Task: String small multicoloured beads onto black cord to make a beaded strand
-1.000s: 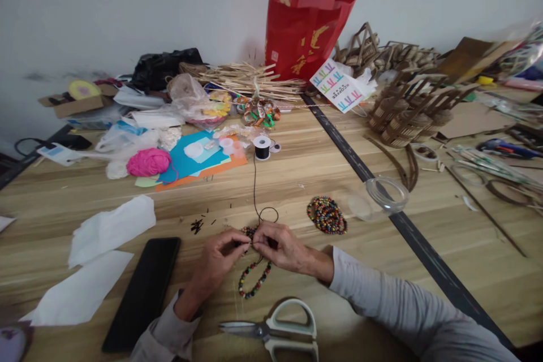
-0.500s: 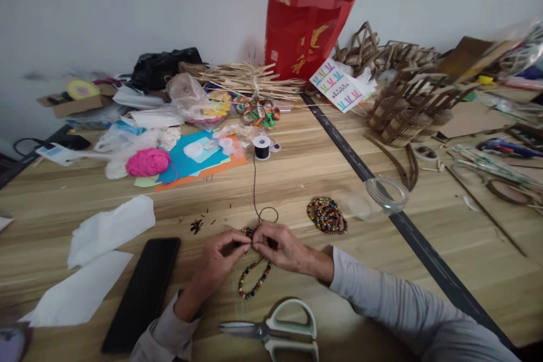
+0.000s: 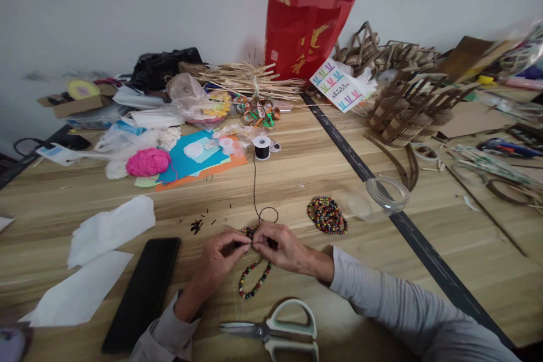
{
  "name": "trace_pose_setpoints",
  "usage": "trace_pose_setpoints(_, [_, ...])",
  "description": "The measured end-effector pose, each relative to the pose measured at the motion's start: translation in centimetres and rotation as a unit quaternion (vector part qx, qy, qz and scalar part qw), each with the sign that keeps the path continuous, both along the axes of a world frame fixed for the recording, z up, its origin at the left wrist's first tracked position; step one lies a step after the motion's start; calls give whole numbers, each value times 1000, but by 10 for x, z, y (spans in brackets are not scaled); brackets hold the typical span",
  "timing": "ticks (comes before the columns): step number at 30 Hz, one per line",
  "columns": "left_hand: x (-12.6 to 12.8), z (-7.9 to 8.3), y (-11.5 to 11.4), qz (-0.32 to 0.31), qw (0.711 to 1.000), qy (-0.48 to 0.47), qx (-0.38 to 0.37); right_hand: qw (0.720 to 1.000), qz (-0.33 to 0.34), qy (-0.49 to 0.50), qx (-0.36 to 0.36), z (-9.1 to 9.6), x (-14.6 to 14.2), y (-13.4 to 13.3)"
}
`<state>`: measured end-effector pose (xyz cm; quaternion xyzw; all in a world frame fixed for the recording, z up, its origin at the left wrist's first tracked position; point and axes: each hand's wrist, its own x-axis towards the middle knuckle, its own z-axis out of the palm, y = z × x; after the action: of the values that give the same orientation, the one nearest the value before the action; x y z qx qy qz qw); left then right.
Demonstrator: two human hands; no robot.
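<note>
Still unmoved, left hand (image 3: 218,260) and right hand (image 3: 283,249) tightly pinch the bead strand (image 3: 253,293), scissors (image 3: 282,331) at six o'clock.

Hands meet mid-counter (image 3: 297,175): left hand (image 3: 220,257) and right hand (image 3: 282,246) on the bead strand (image 3: 254,280). Scissors (image 3: 275,331) lie nearer, phone (image 3: 144,291) left, bead heap (image 3: 326,215) right, cord spool (image 3: 262,147) farther back.

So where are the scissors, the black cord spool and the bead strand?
scissors (image 3: 265,329): head view, at the pivot.
black cord spool (image 3: 262,151): head view, wound cord side.
bead strand (image 3: 241,285): head view, loop's left side.
</note>
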<state>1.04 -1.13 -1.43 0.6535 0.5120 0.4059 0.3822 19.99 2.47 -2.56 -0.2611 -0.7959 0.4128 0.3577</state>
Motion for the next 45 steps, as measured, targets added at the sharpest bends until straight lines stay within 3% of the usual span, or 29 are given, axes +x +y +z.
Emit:
trace_pose_setpoints(17, [1,3,0,-10,1000,12,20,1000,-4,17,-6,-2,0,0])
trace_pose_setpoints(26, [0,2,1,-11,1000,8,20,998,5,23,-50,-5,1,-1])
trace_pose_setpoints(33, [1,4,0,-14,1000,9,-1,997,14,16,-79,-6,2,-2])
trace_pose_setpoints(45, [1,3,-1,6,1000,-12,-27,997,17,19,-66,-5,1,-2])
